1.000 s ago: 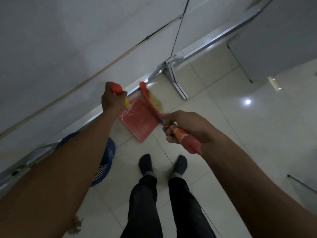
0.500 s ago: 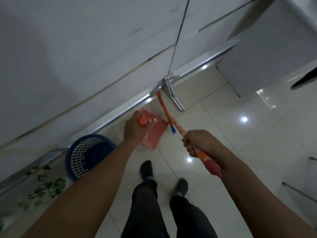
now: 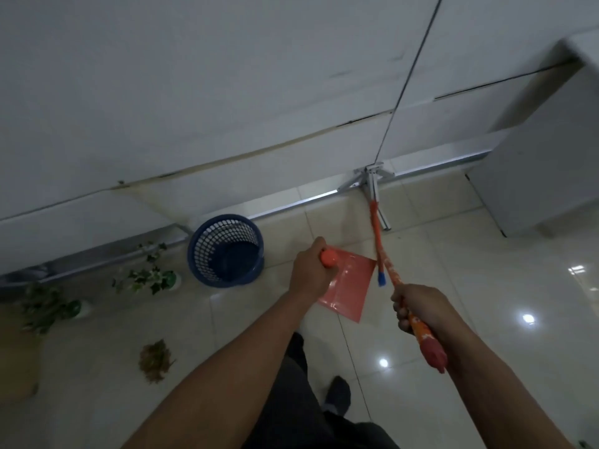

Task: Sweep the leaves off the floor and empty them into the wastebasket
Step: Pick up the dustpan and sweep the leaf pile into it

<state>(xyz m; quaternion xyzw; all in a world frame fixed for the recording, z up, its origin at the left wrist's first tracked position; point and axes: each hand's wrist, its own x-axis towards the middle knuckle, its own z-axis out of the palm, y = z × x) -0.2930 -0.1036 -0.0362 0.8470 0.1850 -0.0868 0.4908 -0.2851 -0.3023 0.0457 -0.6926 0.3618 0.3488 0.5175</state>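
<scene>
My left hand grips the orange handle of a red dustpan, whose flat pan hangs just right of the blue mesh wastebasket. My right hand is closed on the orange handle of a broom, which points away toward the wall. A small pile of brown dry leaves lies on the tiled floor at the lower left, apart from both tools. The wastebasket stands upright by the wall. What lies inside the dustpan cannot be made out.
Two small potted plants, one beside the basket and another farther left. A metal stand foot rests at the wall base. A grey cabinet stands at the right. My legs and socked foot are below.
The view swung left and the dustpan moved nearer the wastebasket. The leaf pile and both potted plants are now in view. Both hands kept their grips.
</scene>
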